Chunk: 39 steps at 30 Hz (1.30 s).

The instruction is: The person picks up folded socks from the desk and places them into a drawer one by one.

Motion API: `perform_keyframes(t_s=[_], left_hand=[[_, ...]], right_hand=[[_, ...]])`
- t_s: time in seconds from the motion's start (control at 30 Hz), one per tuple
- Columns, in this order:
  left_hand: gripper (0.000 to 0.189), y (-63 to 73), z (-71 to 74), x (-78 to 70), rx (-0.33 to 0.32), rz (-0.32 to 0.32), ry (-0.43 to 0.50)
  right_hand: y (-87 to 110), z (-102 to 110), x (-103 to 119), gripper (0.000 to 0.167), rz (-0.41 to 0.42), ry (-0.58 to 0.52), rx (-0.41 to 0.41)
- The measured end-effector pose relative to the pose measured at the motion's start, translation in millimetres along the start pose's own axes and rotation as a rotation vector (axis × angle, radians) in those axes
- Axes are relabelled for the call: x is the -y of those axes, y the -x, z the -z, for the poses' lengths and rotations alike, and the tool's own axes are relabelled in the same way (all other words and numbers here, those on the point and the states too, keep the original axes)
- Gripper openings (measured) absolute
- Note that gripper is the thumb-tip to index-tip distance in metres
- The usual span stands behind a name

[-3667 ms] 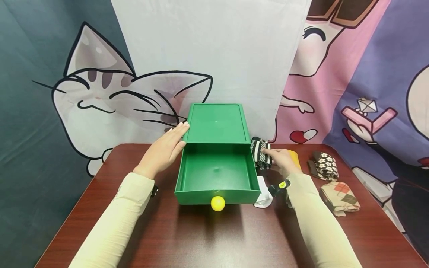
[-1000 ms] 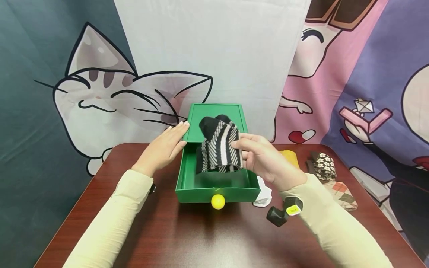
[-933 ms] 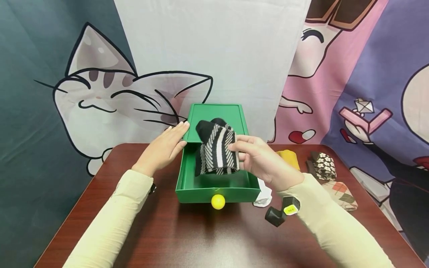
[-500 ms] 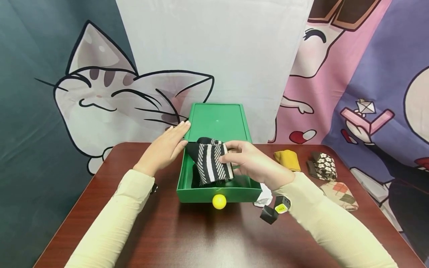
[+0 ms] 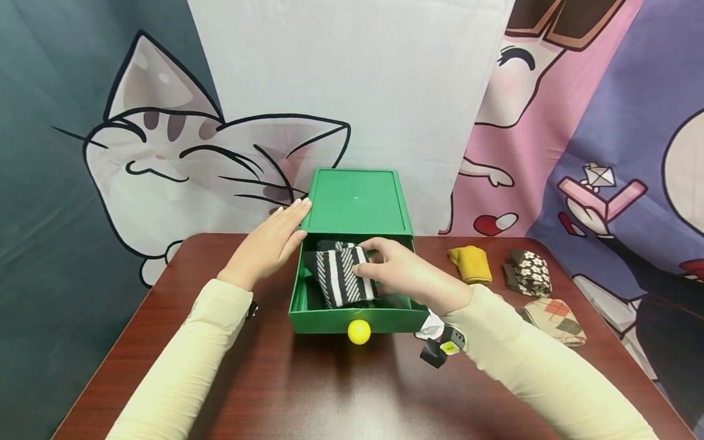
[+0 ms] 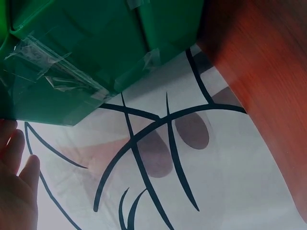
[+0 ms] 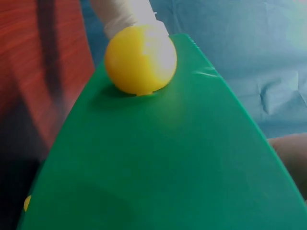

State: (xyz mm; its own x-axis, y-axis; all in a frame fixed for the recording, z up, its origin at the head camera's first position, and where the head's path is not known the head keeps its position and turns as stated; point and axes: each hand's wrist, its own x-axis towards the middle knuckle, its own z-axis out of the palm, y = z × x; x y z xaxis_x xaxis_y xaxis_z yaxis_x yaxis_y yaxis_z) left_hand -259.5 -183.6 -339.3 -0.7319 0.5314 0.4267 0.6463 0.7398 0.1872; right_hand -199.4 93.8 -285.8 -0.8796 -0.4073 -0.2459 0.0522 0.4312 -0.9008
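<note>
In the head view, a folded pair of black-and-white striped socks [image 5: 343, 275] lies in the pulled-out drawer [image 5: 308, 321] of a green box [image 5: 356, 201]. My right hand [image 5: 412, 272] reaches over the drawer's right side and pinches the socks at their right edge, thumb in front. With straight fingers, my left hand [image 5: 266, 241] rests against the box's left side; the left wrist view shows its fingertips [image 6: 29, 172] at the green wall. A round yellow knob [image 7: 141, 60] sticks out of the drawer front in the right wrist view. The right hand's fingers are mostly hidden there.
Right of the box lie folded yellow socks [image 5: 471, 264], brown flowered socks [image 5: 530, 273] and beige argyle socks [image 5: 557, 321]. White socks [image 5: 431, 326] sit partly hidden beside the drawer, under my right forearm. A patterned cloth [image 5: 418, 122] hangs behind the brown table [image 5: 352, 391].
My right hand took the striped socks from beside the box, brought them left over the drawer, and lowered them into it. My left hand has stayed at the box's side.
</note>
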Motion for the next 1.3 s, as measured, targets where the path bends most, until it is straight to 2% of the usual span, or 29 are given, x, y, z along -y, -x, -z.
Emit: perform_keyframes(t_s=[0.43,0.7,0.97,1.1,1.3], left_hand=[[0.057,1.2,0.7,-0.7,0.008,0.016,0.005],[0.057,0.9,1.3,-1.5,0.012,0.023,0.006],[0.057,0.8,1.0,-1.6,0.006,0.017,0.003],[0.057,0.5,1.0,-2.5,0.001,0.017,0.009],[0.056,0.5,0.9,-2.8,-0.004,0.019,0.005]], right_hand=[[4.6,-9,8,0.055,0.011,0.213,0.072],[7.4,-6,11,0.054,0.075,0.401,0.025],[22.1,7,11,0.054,0.156,0.304,-0.021],[34.2,17,8,0.053,0.222,0.247,-0.079],[52.4,31,-3,0.043,0.442,0.108,-0.238]])
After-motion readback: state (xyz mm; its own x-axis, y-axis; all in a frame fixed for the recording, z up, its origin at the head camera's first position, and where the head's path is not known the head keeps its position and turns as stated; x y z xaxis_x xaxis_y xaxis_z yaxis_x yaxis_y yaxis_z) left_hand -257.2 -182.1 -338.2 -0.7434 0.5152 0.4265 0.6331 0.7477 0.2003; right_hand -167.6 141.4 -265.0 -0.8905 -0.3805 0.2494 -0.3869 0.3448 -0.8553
